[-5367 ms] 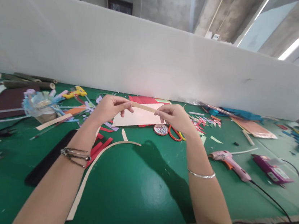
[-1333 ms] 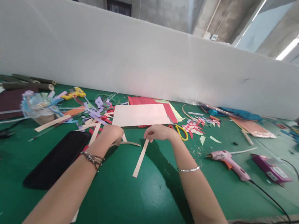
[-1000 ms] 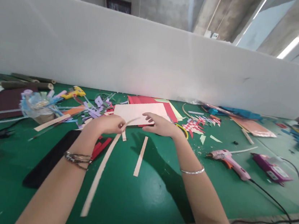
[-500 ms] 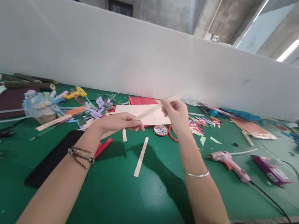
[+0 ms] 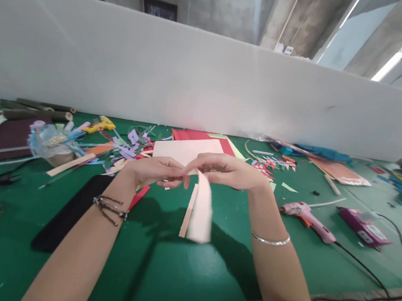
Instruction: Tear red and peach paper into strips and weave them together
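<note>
My left hand (image 5: 156,170) and my right hand (image 5: 229,171) meet fingertip to fingertip above the table, both pinching a pale pink paper strip (image 5: 202,212). From the fingers the strip bends over and hangs toward me, its lower end blurred. Part of it is hidden by my fingers. A second, narrower paper strip (image 5: 186,217) lies on the table just left of the hanging one. Behind my hands is a pale pink paper sheet (image 5: 186,151), resting on red paper (image 5: 188,135).
The green table (image 5: 97,279) carries coloured paper scraps (image 5: 128,149) beyond my left hand. A black flat object (image 5: 68,217) lies by my left forearm. On the right are a pink glue gun (image 5: 309,221) with a cord and a purple box (image 5: 363,228). A white partition (image 5: 209,83) stands behind.
My right hand has come down and left to meet my left fingertips. The strip, stretched between my hands before, now curves over and hangs down. The left hand has barely shifted.
</note>
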`<action>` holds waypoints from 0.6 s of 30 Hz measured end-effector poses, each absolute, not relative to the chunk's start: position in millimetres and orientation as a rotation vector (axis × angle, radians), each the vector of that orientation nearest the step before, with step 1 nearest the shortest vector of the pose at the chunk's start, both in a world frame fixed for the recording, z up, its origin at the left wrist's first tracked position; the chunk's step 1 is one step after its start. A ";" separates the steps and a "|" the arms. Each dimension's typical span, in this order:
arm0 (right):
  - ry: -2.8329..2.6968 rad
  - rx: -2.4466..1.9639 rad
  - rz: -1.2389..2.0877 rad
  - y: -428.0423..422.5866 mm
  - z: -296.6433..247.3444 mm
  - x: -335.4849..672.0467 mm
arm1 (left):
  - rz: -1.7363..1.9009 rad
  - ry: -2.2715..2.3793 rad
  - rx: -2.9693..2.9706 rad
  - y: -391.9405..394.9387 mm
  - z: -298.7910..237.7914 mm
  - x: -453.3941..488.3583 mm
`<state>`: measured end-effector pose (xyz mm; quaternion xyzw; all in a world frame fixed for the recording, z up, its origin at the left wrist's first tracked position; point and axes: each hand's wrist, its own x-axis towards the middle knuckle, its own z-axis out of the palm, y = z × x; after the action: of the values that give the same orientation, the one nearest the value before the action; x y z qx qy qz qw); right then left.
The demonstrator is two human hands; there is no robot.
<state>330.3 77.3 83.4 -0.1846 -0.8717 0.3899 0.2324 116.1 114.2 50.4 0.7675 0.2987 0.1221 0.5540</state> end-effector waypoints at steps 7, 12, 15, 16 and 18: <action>-2.417 -0.574 0.999 86.2 76.4 331.5 | 0.219 0.654 1.673 114.3 51.5 116.5; -2.244 -0.797 0.746 94.0 69.0 329.1 | 0.265 0.649 1.668 117.9 52.8 118.9; -2.259 -0.762 0.738 94.1 66.5 321.0 | 0.327 0.648 1.623 117.6 47.6 123.3; -2.254 -0.755 0.732 93.6 65.1 317.1 | 0.337 0.641 1.614 117.5 45.0 125.5; -2.171 -0.808 0.694 93.1 61.0 308.5 | 0.376 0.614 1.620 117.9 39.4 131.6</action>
<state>308.5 93.1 61.0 -0.3123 -0.8398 0.2684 0.3538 131.6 117.9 39.4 0.7079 0.2683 0.1645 0.6323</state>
